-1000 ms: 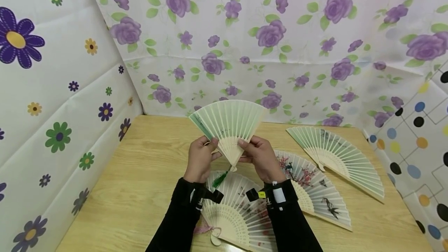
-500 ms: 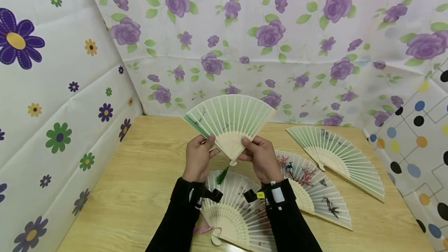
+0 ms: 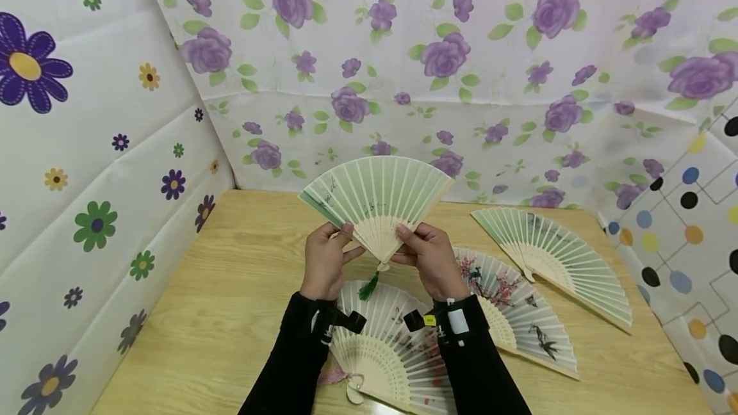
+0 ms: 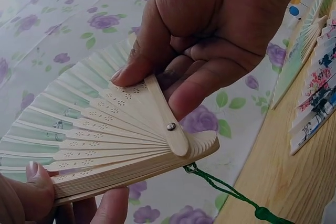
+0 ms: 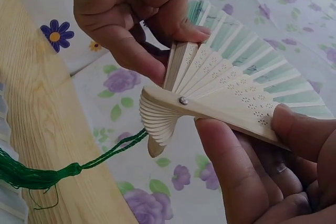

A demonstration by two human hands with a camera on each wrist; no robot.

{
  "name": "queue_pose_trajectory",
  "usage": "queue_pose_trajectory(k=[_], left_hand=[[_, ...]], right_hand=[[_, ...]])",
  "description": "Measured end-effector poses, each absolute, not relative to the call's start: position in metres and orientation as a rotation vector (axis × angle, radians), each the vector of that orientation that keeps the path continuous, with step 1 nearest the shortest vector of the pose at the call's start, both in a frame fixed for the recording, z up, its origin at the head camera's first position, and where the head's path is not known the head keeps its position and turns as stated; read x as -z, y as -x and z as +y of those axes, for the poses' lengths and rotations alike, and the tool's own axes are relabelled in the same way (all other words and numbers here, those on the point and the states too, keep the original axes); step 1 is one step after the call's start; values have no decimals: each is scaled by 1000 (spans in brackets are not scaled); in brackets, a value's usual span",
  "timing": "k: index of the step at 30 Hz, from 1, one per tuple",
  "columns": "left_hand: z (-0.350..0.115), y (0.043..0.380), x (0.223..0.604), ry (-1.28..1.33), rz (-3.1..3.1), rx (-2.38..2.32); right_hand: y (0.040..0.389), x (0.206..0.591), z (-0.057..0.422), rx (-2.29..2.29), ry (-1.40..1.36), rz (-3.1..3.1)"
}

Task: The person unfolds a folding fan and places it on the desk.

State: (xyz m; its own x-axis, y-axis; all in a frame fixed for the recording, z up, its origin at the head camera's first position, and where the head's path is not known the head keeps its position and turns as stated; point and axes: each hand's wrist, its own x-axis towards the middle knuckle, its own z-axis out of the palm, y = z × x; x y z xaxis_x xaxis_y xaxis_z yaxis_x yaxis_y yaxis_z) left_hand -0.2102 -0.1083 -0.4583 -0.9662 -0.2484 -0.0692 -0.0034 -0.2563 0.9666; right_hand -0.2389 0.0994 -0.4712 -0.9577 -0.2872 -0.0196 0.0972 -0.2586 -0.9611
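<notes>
A pale green folding fan [image 3: 383, 200] is held up, partly spread, above the wooden table. My left hand [image 3: 325, 261] pinches its left edge between thumb and fingers. On that side several ribs [image 4: 115, 174] still lie stacked together. The right edge is pinched by my right hand [image 3: 429, 258], thumb [image 5: 299, 129] on the pierced ribs and fingers behind. A metal rivet [image 5: 183, 100] joins the ribs at the pivot. From the fan's foot hangs a green tassel [image 3: 368, 287] on a cord. Small dark markings show on the green leaf.
Three spread fans lie on the table [image 3: 230, 287]: a white one [image 3: 380, 364] under my forearms, a white one with pink blossoms and birds [image 3: 530, 312] to the right, and a green one [image 3: 559, 258] farther right. Flowered cloth [image 3: 369, 69] stands behind.
The held fan has spread wider and risen slightly, mostly in the first half second. My hands have moved a little apart. The tassel has swung to the right.
</notes>
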Motion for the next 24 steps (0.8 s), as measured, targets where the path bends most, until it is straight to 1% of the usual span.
queue_pose_trajectory(k=[13,24], left_hand=[[-109,212,458,-333,-1729,2374],[-109,209,458,-335,-1734,2392]], right_hand=[[239,475,94,2452,104,1641],[241,473,100,2343,189,1695]])
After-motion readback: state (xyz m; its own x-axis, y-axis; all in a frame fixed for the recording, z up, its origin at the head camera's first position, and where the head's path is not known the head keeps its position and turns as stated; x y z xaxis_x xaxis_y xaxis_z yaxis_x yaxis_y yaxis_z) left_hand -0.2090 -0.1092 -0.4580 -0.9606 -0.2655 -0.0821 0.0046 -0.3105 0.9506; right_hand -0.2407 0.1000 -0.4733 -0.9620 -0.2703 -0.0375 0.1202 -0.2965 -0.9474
